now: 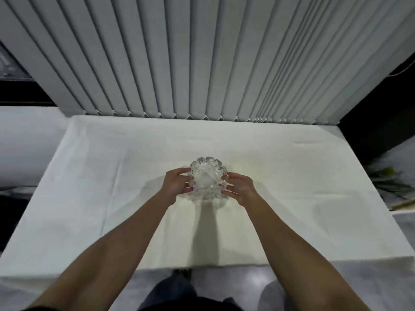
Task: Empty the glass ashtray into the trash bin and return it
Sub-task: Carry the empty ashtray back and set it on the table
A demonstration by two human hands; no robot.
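Note:
A clear cut-glass ashtray [207,178] with a scalloped rim is at the middle of the table covered in white cloth [112,176]. My left hand [176,184] grips its left side and my right hand [240,186] grips its right side, fingers curled around the rim. Whether the ashtray rests on the cloth or is just above it I cannot tell. Its bowl looks pale, and I cannot make out any contents. No trash bin is in view.
Grey vertical blinds [202,63] hang right behind the table's far edge. A dark area with green plant leaves [390,176] lies to the right of the table. My legs and a shoe [182,274] stand at the near edge on a pale floor.

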